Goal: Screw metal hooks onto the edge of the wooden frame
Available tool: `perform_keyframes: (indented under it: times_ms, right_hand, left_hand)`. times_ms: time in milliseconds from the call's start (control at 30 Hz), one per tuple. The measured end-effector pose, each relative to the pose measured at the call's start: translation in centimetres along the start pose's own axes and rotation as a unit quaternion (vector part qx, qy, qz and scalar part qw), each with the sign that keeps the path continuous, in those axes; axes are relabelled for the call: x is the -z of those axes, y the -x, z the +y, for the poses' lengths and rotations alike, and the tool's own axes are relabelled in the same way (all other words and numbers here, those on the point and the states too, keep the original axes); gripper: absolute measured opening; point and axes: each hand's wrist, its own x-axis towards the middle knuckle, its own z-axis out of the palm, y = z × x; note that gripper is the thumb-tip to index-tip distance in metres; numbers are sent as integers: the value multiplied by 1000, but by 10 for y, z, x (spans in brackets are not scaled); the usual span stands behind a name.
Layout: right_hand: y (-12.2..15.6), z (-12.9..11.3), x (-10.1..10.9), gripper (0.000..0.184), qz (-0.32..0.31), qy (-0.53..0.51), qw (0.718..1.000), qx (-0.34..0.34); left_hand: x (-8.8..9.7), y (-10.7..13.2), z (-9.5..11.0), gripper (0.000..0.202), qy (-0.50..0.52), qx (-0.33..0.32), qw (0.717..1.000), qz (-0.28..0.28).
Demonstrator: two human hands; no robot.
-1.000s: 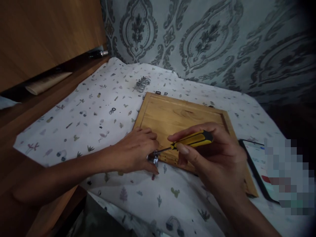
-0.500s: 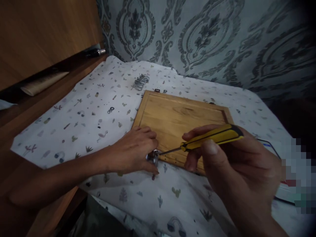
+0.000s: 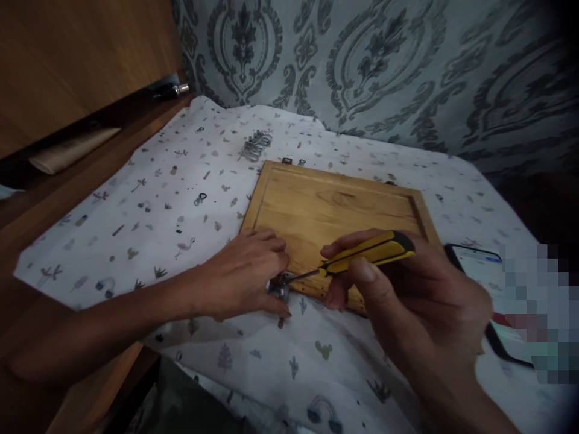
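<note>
A yellow-and-black screwdriver (image 3: 366, 253) is in my right hand (image 3: 420, 295), its handle between thumb and fingers. Its thin shaft slants down to the left, the tip at a small shiny metal fitting (image 3: 281, 286) on the front left corner of a wooden panel (image 3: 335, 211). Thumb and fingers of my left hand (image 3: 248, 271) close around that fitting, with the fingers resting on the panel's corner and hiding part of it. Along the panel's front edge run several small dark holes. Whether the tip sits in a screw is too small to tell.
A cluster of silver metal rings (image 3: 257, 144) lies behind the panel's left corner. Small dark metal pieces (image 3: 287, 161) show at its back edge. To the right is a phone (image 3: 474, 265), partly blurred out. A patterned cloth (image 3: 181, 199) covers the table; wooden furniture (image 3: 85, 66) stands left.
My right hand and the screwdriver have shifted slightly left, the tip staying at the fitting. More of the phone shows now. My left hand has kept its hold.
</note>
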Motion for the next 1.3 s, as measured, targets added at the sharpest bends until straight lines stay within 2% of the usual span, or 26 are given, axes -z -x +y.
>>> perform_keyframes:
  times_ms: [233,467,633,767,967,1067,1200,1300]
  right_hand:
    - [2,-3,-1,5,4,-9,1000,-12]
    - [1,-4,-5,15,11,-44,999,-2]
    - [1,-3,-1,23,-37,-69,996,-34]
    - [0,-7,-2,14,-72,-63,995,-29]
    - [-1,-10,-6,16,-30,-46,998,-32]
    - [-1,-7,-5,18,-25,-75,997,-26]
    - [-2,-6,-1,27,-63,-75,994,-44]
    - [-2,-8,1,18,-71,-43,996,-45]
  left_hand:
    - [3,0,2,43,11,3,1000,-8]
    - [7,0,5,38,22,25,999,-27]
    - [9,-1,7,39,11,31,999,-37]
    - [8,-2,6,39,14,25,999,-38]
    - [7,0,5,38,12,20,999,-33]
    - [8,1,6,39,4,24,999,-42]
    - [9,-1,6,39,3,24,999,-41]
    - [10,-1,7,37,13,23,999,-44]
